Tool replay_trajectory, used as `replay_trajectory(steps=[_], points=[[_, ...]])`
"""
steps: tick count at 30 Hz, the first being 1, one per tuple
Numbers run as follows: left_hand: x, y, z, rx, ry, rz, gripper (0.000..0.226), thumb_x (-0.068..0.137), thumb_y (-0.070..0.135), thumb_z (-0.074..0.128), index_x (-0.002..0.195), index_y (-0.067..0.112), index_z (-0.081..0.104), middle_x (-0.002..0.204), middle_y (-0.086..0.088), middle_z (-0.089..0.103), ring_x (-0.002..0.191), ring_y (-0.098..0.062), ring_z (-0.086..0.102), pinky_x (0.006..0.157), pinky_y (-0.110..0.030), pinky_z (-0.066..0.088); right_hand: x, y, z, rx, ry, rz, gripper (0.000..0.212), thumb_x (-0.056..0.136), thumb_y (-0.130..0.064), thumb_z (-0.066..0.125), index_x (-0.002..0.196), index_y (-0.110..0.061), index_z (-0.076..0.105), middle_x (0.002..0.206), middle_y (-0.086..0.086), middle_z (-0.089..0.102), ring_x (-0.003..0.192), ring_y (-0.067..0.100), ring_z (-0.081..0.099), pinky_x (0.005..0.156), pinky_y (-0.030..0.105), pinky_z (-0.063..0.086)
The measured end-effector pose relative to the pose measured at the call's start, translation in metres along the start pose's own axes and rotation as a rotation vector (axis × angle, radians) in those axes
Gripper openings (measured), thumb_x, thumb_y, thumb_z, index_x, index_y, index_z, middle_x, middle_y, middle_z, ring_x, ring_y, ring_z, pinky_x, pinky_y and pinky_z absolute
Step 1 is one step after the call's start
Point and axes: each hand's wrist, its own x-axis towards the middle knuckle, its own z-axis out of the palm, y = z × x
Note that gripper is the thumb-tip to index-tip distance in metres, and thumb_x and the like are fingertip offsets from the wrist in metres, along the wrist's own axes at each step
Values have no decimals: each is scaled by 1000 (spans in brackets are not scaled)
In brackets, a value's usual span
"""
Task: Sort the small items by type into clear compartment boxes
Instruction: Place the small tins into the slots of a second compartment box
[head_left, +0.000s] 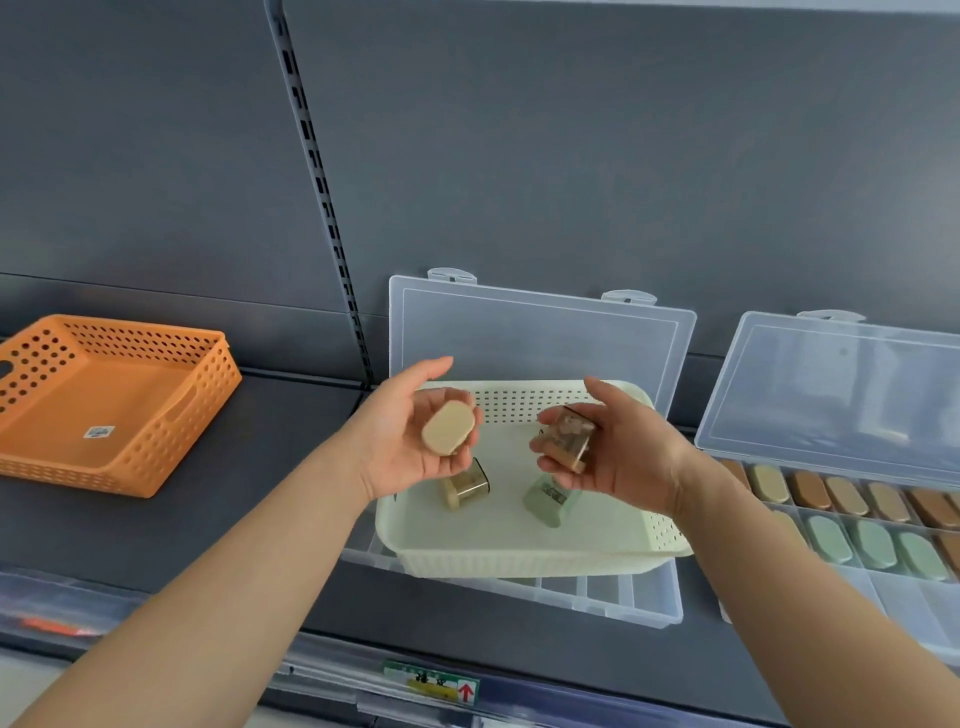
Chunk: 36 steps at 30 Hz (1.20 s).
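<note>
My left hand (400, 441) holds a beige oval-capped item (448, 428) above the pale green basket (519, 561). My right hand (618, 457) grips a brown item with a clear body (567, 439) over the same basket. Two more items lie in the basket: a beige one (466, 486) and a green one (549, 500). The basket rests on an open clear compartment box (613, 597) with its lid (540, 338) up. A second open compartment box (883, 597) at the right holds rows of beige, brown and green items (872, 543).
An orange perforated basket (156, 467) sits at the left on the dark grey shelf (260, 493). The second box's lid (831, 395) leans against the shelf back. A price label strip (431, 680) runs along the shelf's front edge.
</note>
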Motion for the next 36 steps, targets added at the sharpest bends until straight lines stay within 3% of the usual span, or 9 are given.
replay_trajectory(steps=[3,6,10,14,16,20,24,29,36], points=[[4,-1,3,737,226,130,34,78,41,71,59,14,62,68,-2,63,62,-17,57,66,-32,47,-9,-1,-5,-149,89,-60,36,89,-37,61,103,-4,63,95,20,70,87,35,69,86,47,55],[15,-5,3,1438,394,228,27,74,41,76,92,23,68,92,8,65,81,-10,61,72,-27,51,-17,-3,-7,-209,163,-143,29,86,-26,68,102,-2,63,95,21,71,88,34,71,80,48,58],[30,-18,6,1807,309,5,36,67,39,79,90,23,57,88,4,56,74,-16,51,63,-26,43,-27,-2,-4,-368,237,-185,36,87,-33,65,102,0,63,87,16,71,79,33,72,66,39,61],[37,-21,3,1913,320,32,30,68,36,78,87,14,67,83,0,67,66,-17,55,57,-24,43,-39,4,-8,-375,290,-233,39,89,-39,60,99,-1,61,83,17,69,75,31,72,58,34,60],[32,-13,3,1793,281,96,31,69,40,79,86,18,66,83,5,67,70,-14,61,61,-27,51,-47,6,-16,-307,296,-236,38,93,-38,55,101,-1,60,88,18,68,78,30,72,60,33,58],[2,-11,36,968,16,220,29,79,24,76,107,22,67,96,2,74,63,-9,61,59,-23,51,-72,10,-42,-12,159,-259,18,95,-11,45,102,0,57,90,19,65,86,33,69,65,33,57],[-15,-36,86,485,-145,238,42,74,23,71,114,13,64,80,-7,69,56,-14,56,50,-23,48,-100,17,-76,-16,133,-305,24,94,-1,48,117,-3,54,90,17,67,96,36,68,80,39,58],[-4,-76,145,302,-187,232,19,80,25,68,95,13,70,84,-11,64,57,-13,54,50,-22,45,-135,21,-128,-109,312,-366,54,74,-23,72,121,-5,53,107,22,68,94,35,70,73,35,56],[21,-140,208,98,-65,141,13,71,29,69,67,17,73,67,-2,64,55,-11,52,49,-22,43,-167,43,-208,-154,491,-310,18,97,-9,49,110,-4,61,89,16,68,74,27,66,62,29,51]])
